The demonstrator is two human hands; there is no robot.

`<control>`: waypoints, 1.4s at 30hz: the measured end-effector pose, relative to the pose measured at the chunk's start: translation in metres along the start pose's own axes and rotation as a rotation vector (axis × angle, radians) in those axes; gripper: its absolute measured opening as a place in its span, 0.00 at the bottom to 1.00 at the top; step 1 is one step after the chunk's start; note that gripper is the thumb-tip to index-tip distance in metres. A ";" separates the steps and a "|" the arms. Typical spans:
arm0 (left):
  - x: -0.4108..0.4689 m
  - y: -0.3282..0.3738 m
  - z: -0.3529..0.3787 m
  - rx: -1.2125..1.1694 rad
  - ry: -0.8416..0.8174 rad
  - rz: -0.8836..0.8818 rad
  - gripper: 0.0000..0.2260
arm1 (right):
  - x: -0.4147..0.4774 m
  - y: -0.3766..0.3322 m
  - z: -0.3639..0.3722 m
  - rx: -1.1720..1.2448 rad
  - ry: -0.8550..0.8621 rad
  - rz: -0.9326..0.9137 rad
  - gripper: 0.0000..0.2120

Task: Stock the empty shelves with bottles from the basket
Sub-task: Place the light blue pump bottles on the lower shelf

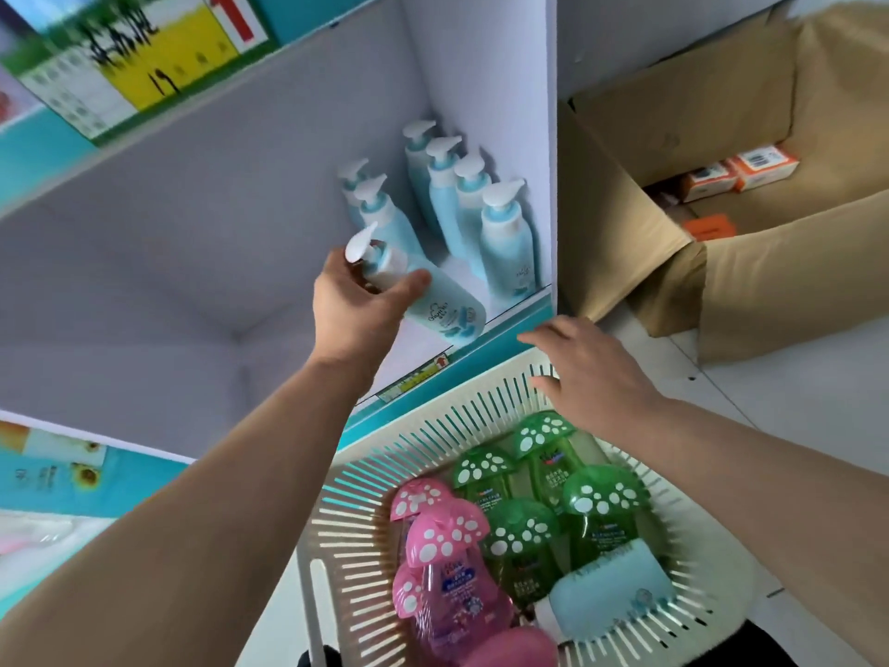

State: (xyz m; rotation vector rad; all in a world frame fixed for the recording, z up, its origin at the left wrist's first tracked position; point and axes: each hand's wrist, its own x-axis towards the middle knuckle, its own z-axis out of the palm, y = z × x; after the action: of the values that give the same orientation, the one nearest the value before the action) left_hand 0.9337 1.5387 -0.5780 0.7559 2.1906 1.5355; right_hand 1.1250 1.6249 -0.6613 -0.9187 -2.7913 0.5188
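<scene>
While we are crouching over the slatted white basket, it is holding four green bottles with spotted mushroom caps, a cluster of pink ones of the same kind, and a pale blue bottle lying on its side near the front. Above it, the white shelf is carrying six blue pump bottles, standing in a row of four against the right wall and a row of two just beside it. To the right an open cardboard box is sitting on the floor with orange-and-white cartons inside. Our left hand is gripping another blue pump bottle around its shoulder below the pump, and we are holding it tilted, base towards the shelf's front edge, in front of the shorter row. Our right hand is hovering with fingers spread and loose over the basket's far rim, holding nothing.
</scene>
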 end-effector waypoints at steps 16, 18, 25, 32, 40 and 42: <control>0.031 -0.034 0.040 0.367 0.092 0.016 0.29 | 0.002 -0.015 0.001 -0.190 -0.067 -0.057 0.18; 0.033 -0.039 0.043 0.375 0.096 0.012 0.29 | 0.003 -0.016 0.000 -0.186 -0.064 -0.058 0.18; 0.048 -0.041 0.052 0.387 0.121 0.017 0.30 | 0.005 -0.015 -0.001 -0.155 -0.054 -0.065 0.19; 0.059 -0.041 0.054 0.393 0.133 0.031 0.30 | 0.009 -0.016 0.001 -0.143 -0.026 -0.074 0.20; 0.052 -0.040 0.054 0.385 0.145 -0.012 0.36 | 0.003 -0.015 0.003 -0.143 -0.048 -0.104 0.19; 0.044 -0.038 0.050 0.417 0.182 0.007 0.40 | -0.002 -0.015 0.002 -0.142 -0.056 -0.128 0.19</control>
State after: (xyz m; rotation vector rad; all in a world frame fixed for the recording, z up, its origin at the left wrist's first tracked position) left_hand 0.9189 1.5925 -0.6307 0.7663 2.6917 1.2012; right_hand 1.1177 1.6123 -0.6576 -0.7542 -2.9452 0.3359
